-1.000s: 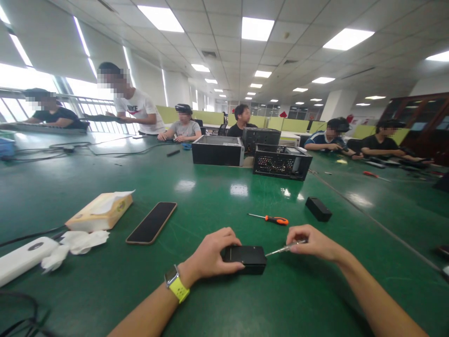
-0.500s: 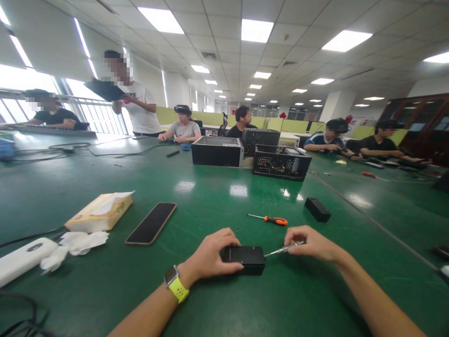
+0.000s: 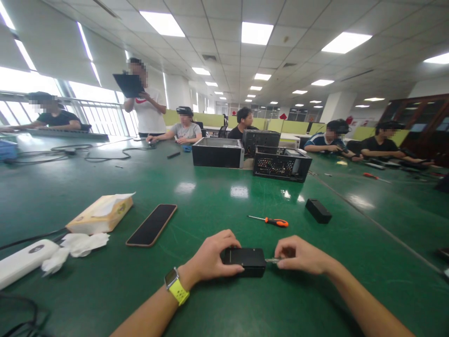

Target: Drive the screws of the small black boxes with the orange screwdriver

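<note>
My left hand (image 3: 210, 256), with a yellow-strapped watch on the wrist, grips the left end of a small black box (image 3: 246, 260) lying on the green table (image 3: 210, 196). My right hand (image 3: 301, 255) is closed on a thin metal tool (image 3: 271, 260) whose tip meets the box's right end. Most of the tool is hidden under my fingers. An orange-handled screwdriver (image 3: 271, 221) lies just beyond my hands, and a second small black box (image 3: 317, 210) sits further right.
A phone (image 3: 152, 224), a tissue box (image 3: 100, 213), crumpled tissues (image 3: 75, 245) and a white power strip (image 3: 24, 260) lie to the left. Two open computer cases (image 3: 280, 161) stand mid-table. Several people sit around the far side; one stands holding a dark panel.
My right hand dropped lower and moved closer to the box, bringing the tool flat against its right end. The standing person at the back raised a dark panel and shifted right.
</note>
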The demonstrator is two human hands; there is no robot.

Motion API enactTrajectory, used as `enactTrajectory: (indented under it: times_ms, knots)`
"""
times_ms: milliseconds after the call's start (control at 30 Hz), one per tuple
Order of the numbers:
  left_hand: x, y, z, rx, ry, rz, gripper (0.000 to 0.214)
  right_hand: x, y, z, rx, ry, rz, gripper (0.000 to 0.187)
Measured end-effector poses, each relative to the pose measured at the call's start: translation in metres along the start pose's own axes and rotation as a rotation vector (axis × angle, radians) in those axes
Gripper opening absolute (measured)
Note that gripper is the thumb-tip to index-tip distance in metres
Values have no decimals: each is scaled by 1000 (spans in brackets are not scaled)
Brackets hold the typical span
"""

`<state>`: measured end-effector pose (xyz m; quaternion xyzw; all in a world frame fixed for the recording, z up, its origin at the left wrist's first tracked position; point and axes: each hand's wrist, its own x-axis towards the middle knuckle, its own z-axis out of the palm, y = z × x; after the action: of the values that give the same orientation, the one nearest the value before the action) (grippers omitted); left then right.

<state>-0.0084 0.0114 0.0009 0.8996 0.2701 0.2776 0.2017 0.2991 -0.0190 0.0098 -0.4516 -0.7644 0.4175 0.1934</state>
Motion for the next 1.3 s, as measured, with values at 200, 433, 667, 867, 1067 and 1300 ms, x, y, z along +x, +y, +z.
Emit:
enactTrajectory:
  times_ms: [200,433,667,867,1067,1300]
  knots:
    - [0,-1,1,0,6,4,38,5,3,9,-56,10,-22,20]
    - [0,1,0,-17,20,13,35,2,19,-10,-209,136,20,20]
    - [0,1,0,-11,7,-2,37,12,30,-9,-419,412,72,18]
    - [0,0,1,-35,1,-6,39,13,-10,28,-381,485,-65,41]
    - [-1,-3,4,-71,7,11,40,19,-33,68,-308,307,-207,62]
    - [-1,-9,2,-113,170,18,50,19,-30,55,-282,392,-177,36]
